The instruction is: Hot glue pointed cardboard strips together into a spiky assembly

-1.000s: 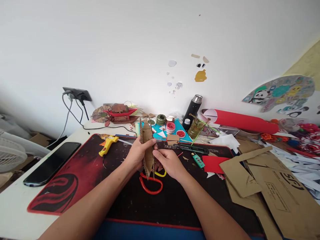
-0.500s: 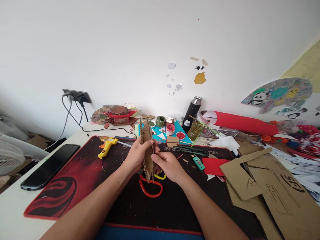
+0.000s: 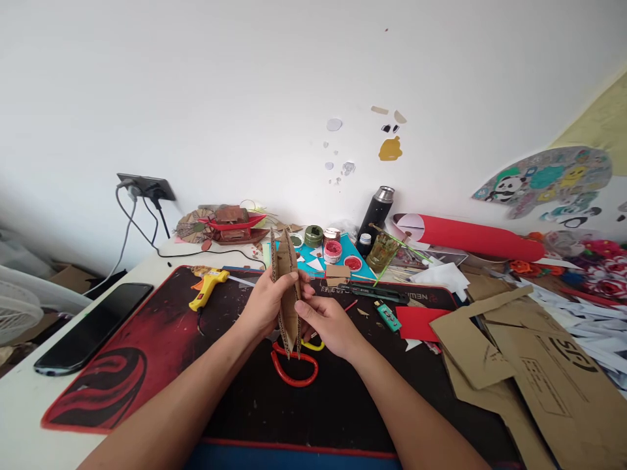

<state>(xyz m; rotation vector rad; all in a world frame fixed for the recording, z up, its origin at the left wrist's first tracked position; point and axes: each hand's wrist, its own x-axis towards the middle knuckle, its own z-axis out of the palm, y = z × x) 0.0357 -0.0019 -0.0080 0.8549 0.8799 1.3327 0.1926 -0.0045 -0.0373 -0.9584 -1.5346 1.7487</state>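
A narrow, boat-shaped cardboard piece (image 3: 290, 320) with raised corrugated side walls stands nearly upright above the mat, pointed at its ends. My left hand (image 3: 264, 301) grips its left side, the thumb reaching across the inside. On the lower right wall, my right hand (image 3: 329, 321) pinches the edge between thumb and fingers; some fingertips are hidden behind the cardboard. Scissors with red and yellow handles (image 3: 295, 382) lie on the mat just below the piece, their blades mostly hidden. A yellow glue gun (image 3: 209, 289) rests to the left of my left hand.
Paint jars (image 3: 332, 251) stand on blue paper at the back, near a black flask (image 3: 376, 212) and a box cutter (image 3: 375, 292). Cardboard sheets (image 3: 548, 385) and red paper (image 3: 418, 324) lie right. At left are a phone (image 3: 93, 326) and a red model boat (image 3: 232, 224).
The upper end of the cardboard piece has tilted slightly left and its walls look a little further apart. Both hands keep their hold. The view has shifted slightly.
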